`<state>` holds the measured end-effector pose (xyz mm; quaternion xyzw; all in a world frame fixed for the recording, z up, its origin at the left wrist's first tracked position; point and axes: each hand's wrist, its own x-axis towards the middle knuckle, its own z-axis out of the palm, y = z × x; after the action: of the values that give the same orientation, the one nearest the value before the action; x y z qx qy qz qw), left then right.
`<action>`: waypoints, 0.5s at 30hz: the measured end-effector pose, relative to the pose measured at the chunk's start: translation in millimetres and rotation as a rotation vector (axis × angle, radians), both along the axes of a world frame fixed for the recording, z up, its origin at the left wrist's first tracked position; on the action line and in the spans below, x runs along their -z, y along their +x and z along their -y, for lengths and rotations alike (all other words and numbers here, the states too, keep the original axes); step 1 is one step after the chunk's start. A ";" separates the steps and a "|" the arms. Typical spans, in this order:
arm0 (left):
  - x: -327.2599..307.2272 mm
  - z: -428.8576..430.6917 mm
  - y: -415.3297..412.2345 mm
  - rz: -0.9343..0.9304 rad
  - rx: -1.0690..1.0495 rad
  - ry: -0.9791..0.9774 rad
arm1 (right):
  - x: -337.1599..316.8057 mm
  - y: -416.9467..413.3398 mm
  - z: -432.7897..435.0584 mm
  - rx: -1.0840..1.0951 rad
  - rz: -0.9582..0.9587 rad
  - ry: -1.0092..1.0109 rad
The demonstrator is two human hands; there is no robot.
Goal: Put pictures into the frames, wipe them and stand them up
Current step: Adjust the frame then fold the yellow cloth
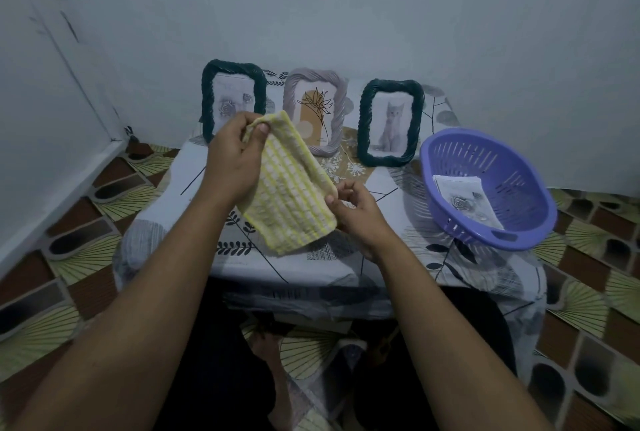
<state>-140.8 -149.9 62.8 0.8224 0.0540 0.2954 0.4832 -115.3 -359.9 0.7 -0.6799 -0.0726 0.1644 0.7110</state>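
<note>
Head view: left hand (232,156) and right hand (360,212) pinch opposite ends of the yellow checked cloth (289,188) at centre frame, best folded flat before wiping the three standing frames (315,111) behind.

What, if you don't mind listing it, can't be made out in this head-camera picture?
- Rose frame: its lower part, hidden by the left hand and yellow cloth.
- Grey frame: its lower left corner, behind the cloth.
- Papers in the purple basket: stacked, count unclear, print too small.
- Right hand: fingertips tucked behind the cloth.
</note>
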 end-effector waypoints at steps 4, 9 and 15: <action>0.3 -7.8 -0.6 0.014 0.006 -0.089 | -2.0 3.4 1.9 0.155 -0.291 0.284; 2.3 -18.9 -2.7 0.028 0.058 -0.212 | -1.7 7.8 3.7 0.181 -0.413 0.612; 5.1 -17.7 -3.6 0.042 0.056 -0.275 | -1.9 15.7 2.6 0.283 -0.445 0.818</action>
<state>-144.3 -132.2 57.7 0.7434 0.0606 0.2886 0.6003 -99.6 -362.5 2.6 -0.2960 0.1157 0.1653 0.9336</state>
